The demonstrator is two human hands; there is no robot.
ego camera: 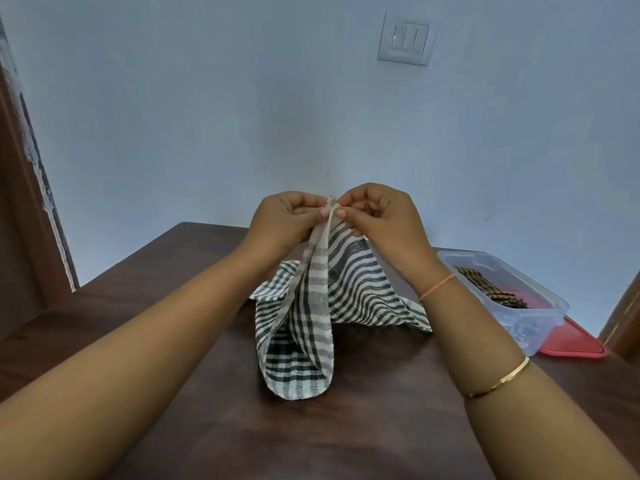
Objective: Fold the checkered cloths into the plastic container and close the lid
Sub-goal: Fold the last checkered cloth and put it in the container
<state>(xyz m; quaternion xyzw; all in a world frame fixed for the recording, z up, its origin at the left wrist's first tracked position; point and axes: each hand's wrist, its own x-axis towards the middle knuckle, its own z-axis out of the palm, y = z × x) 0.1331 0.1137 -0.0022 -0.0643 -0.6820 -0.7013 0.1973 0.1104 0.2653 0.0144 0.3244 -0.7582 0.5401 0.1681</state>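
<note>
A green-and-white checkered cloth [318,306] hangs from both my hands over the middle of the dark wooden table [173,306], its lower end trailing on the tabletop. My left hand [284,220] and my right hand [377,216] pinch the cloth's top edge together, fingertips almost touching. At the right stands a clear plastic container [512,317] with a brown checkered cloth [488,285] folded inside. Its red lid [575,344] lies flat under and behind the container.
A pale blue wall rises behind the table, with a white switch plate [405,39] high up. A wooden door frame [27,202] runs along the left. Another wooden edge [623,317] shows at the far right.
</note>
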